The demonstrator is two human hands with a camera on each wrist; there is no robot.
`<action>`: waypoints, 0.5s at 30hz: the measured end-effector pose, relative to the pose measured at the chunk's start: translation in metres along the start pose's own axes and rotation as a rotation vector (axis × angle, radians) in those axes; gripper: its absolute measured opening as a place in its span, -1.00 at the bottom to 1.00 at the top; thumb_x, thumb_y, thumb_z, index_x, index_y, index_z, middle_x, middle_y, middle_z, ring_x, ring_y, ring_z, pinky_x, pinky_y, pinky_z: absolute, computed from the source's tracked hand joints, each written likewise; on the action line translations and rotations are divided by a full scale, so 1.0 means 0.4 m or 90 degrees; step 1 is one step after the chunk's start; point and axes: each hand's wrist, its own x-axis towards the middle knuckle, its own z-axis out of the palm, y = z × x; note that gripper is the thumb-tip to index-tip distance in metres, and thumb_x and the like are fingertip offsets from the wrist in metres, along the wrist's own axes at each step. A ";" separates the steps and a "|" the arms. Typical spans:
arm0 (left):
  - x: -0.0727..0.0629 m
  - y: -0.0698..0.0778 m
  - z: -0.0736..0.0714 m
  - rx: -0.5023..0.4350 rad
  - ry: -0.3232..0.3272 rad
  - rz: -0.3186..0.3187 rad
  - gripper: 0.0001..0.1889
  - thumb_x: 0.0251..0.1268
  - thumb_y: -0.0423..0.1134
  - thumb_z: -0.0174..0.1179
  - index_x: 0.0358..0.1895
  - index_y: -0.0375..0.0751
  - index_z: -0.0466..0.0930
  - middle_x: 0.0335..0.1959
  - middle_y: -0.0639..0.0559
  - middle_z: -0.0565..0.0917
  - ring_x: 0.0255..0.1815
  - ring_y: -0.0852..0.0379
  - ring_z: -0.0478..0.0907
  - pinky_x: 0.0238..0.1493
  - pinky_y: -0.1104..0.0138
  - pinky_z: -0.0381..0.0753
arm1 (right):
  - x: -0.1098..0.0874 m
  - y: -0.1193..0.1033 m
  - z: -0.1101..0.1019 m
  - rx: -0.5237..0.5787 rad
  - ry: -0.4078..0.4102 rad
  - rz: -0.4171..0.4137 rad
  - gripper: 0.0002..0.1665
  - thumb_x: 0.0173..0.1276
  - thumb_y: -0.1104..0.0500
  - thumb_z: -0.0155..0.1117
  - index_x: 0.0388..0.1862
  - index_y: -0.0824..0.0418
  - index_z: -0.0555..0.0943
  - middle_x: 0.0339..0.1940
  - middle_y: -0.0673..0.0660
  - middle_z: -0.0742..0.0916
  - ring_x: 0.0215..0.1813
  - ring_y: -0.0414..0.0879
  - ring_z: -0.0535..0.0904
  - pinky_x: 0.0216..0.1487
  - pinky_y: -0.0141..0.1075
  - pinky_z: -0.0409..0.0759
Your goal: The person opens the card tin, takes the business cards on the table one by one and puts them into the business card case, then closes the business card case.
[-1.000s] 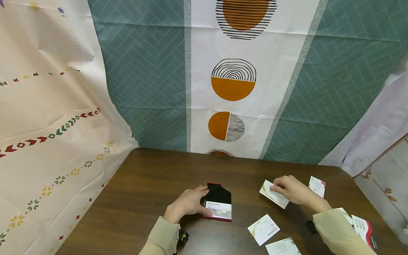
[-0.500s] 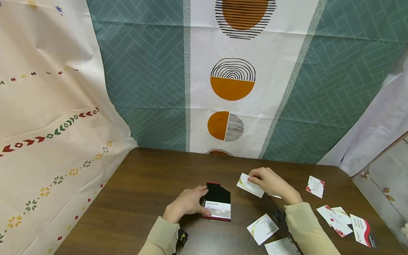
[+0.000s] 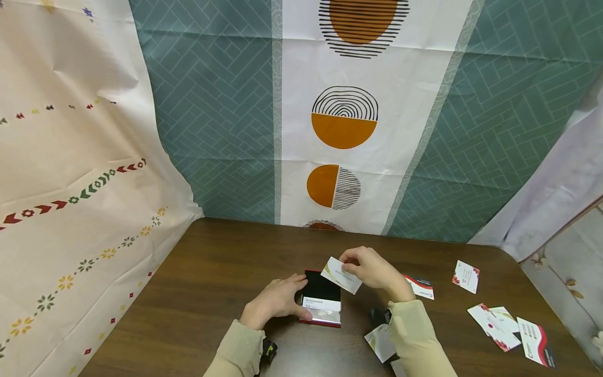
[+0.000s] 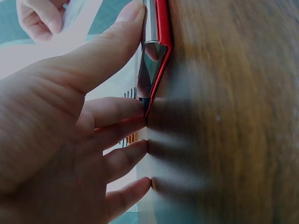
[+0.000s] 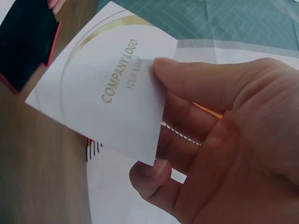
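An open business card case [image 3: 322, 287] lies on the table, with a black inner flap, red edges and a metal holder containing a white card [image 3: 325, 303]. My left hand [image 3: 278, 300] holds its left side. In the left wrist view that thumb rests on the metal part and the index fingertip touches the red cover [image 4: 163, 28]; other fingertips meet the table. Between thumb and fingers, my right hand [image 3: 374, 271] pinches a white business card [image 5: 107, 84] with a gold curve and "COMPANY LOGO" lettering. From the head view, this card hangs above the case's upper right.
Loose cards lie to the right: a red-and-black card [image 3: 419, 287], a floral one [image 3: 466, 276], an overlapping pair [image 3: 492, 327] and a red-waved card [image 3: 534, 340]. A gold-curved card [image 3: 380, 343] is partly under my right sleeve. Fabric hangs behind the table [image 3: 235, 262].
My right hand has carried the pinched card leftward from the right side to the case, uncovering the red-and-black card behind it. The left hand and case stay in place.
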 end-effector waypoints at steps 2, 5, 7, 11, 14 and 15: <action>0.000 0.002 -0.002 0.000 -0.001 -0.003 -0.08 -0.08 0.18 0.48 0.36 -0.26 0.43 0.42 -0.07 0.37 0.46 -0.09 0.20 0.36 -0.03 0.21 | 0.006 -0.004 0.012 0.002 -0.004 0.002 -0.86 0.31 0.37 0.26 -0.25 0.20 0.70 -0.45 -0.08 0.65 -0.39 -0.21 0.49 -0.33 -0.34 0.51; 0.000 0.002 -0.003 -0.001 -0.002 -0.005 -0.08 -0.08 0.18 0.48 0.36 -0.26 0.43 0.42 -0.06 0.37 0.46 -0.09 0.20 0.36 -0.03 0.20 | 0.012 -0.007 0.026 0.019 -0.003 0.015 -0.84 0.28 0.39 0.27 -0.22 0.21 0.71 -0.42 -0.07 0.67 -0.36 -0.21 0.51 -0.31 -0.34 0.53; 0.000 0.003 -0.004 -0.001 -0.002 -0.004 -0.08 -0.08 0.18 0.48 0.36 -0.25 0.43 0.42 -0.06 0.36 0.46 -0.09 0.20 0.37 -0.03 0.20 | 0.014 -0.007 0.035 0.041 0.002 0.024 -0.82 0.25 0.41 0.28 -0.21 0.24 0.72 -0.41 -0.05 0.68 -0.35 -0.20 0.53 -0.30 -0.34 0.54; 0.002 0.003 -0.004 -0.001 -0.002 -0.002 -0.08 -0.09 0.17 0.48 0.36 -0.26 0.44 0.42 -0.07 0.37 0.46 -0.10 0.20 0.36 -0.03 0.20 | 0.017 -0.003 0.054 0.072 0.009 0.031 -0.79 0.23 0.43 0.28 -0.19 0.27 0.72 -0.41 -0.04 0.69 -0.36 -0.19 0.55 -0.32 -0.35 0.55; 0.003 0.004 -0.002 0.004 -0.003 -0.004 -0.08 -0.08 0.18 0.48 0.36 -0.25 0.44 0.42 -0.06 0.37 0.46 -0.09 0.21 0.36 -0.02 0.21 | 0.021 -0.001 0.066 0.080 0.014 0.028 -0.78 0.23 0.43 0.28 -0.18 0.27 0.73 -0.41 -0.03 0.70 -0.36 -0.20 0.54 -0.34 -0.36 0.55; 0.003 0.004 -0.003 0.006 -0.002 -0.004 -0.08 -0.09 0.18 0.48 0.35 -0.25 0.44 0.42 -0.06 0.37 0.46 -0.09 0.21 0.36 -0.02 0.21 | 0.022 0.000 0.069 0.080 0.017 0.030 -0.78 0.24 0.43 0.28 -0.18 0.26 0.73 -0.41 -0.03 0.70 -0.36 -0.20 0.54 -0.34 -0.36 0.55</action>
